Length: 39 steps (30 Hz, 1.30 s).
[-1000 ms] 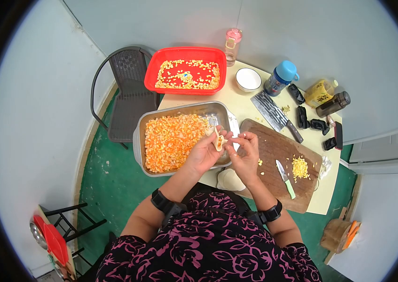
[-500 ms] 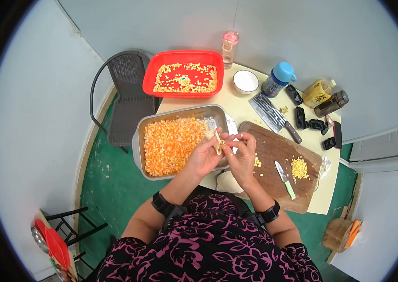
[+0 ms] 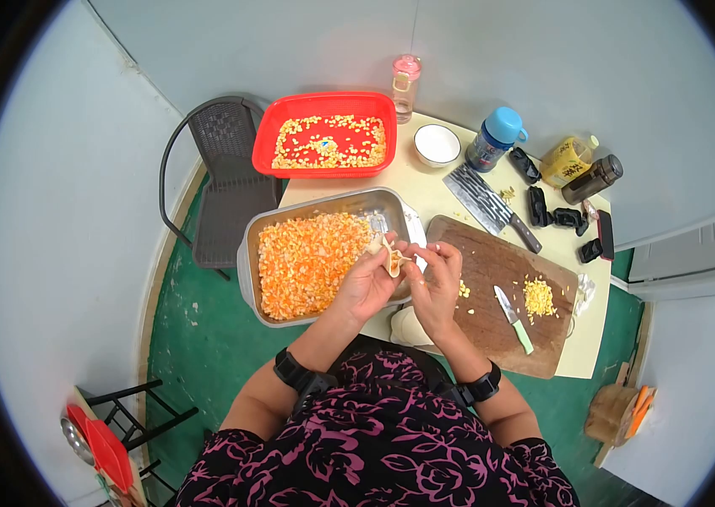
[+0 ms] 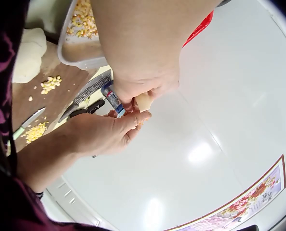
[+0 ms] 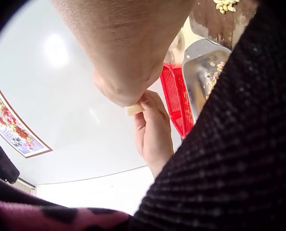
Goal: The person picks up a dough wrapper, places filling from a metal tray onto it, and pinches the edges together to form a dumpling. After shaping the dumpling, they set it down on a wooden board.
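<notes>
A folded dumpling wrapper [image 3: 394,261] with orange filling showing in its opening is held up over the right end of the metal pan [image 3: 384,201]. My left hand [image 3: 363,286] grips it from the left, thumb and fingers around its side. From the right, my right hand [image 3: 435,289] pinches the wrapper's edge between thumb and fingertips. The left wrist view shows the pale wrapper [image 4: 143,102] between both hands. Corn-and-orange filling [image 3: 311,262] covers most of the pan floor. Pale dough [image 3: 409,327] lies below my right hand, partly hidden by it.
On the cutting board [image 3: 484,325] lie a green-handled knife [image 3: 516,323] and chopped yellow bits [image 3: 538,297]. A cleaver [image 3: 482,199], white bowl [image 3: 437,145] and blue-capped bottle [image 3: 497,139] stand behind. A red basket [image 3: 265,139] sits beyond the pan, near a chair [image 3: 235,203].
My right fingertips have shifted along the wrapper's edge, and its opening with filling shows again after turning edge-on half a second ago. Both hands stay over the pan's right end.
</notes>
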Each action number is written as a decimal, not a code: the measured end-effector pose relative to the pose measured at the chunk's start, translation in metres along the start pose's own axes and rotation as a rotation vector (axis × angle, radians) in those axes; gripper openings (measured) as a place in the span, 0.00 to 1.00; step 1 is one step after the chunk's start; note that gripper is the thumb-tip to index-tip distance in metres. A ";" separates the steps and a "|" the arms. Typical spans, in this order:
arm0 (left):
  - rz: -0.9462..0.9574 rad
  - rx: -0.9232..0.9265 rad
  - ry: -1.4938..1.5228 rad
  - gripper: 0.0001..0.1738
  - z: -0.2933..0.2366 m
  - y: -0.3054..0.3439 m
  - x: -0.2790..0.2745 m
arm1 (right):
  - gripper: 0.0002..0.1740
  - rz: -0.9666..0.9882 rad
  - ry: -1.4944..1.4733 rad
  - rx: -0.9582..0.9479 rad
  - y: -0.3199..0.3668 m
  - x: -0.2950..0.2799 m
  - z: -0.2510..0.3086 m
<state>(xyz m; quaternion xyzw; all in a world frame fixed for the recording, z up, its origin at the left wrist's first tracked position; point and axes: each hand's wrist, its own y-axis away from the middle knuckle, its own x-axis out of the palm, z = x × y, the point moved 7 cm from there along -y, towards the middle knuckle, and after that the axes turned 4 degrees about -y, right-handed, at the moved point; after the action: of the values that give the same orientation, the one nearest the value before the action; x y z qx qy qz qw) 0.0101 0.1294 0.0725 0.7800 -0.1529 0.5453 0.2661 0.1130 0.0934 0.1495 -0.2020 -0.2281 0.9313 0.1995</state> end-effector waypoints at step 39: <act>0.038 0.113 -0.037 0.21 -0.013 0.003 0.005 | 0.12 0.012 0.138 0.022 0.013 0.015 0.011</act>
<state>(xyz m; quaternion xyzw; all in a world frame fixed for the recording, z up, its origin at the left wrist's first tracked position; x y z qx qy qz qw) 0.0003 0.1344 0.0813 0.8009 -0.1415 0.5433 0.2085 0.0912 0.0863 0.1481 -0.2647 -0.2023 0.9188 0.2115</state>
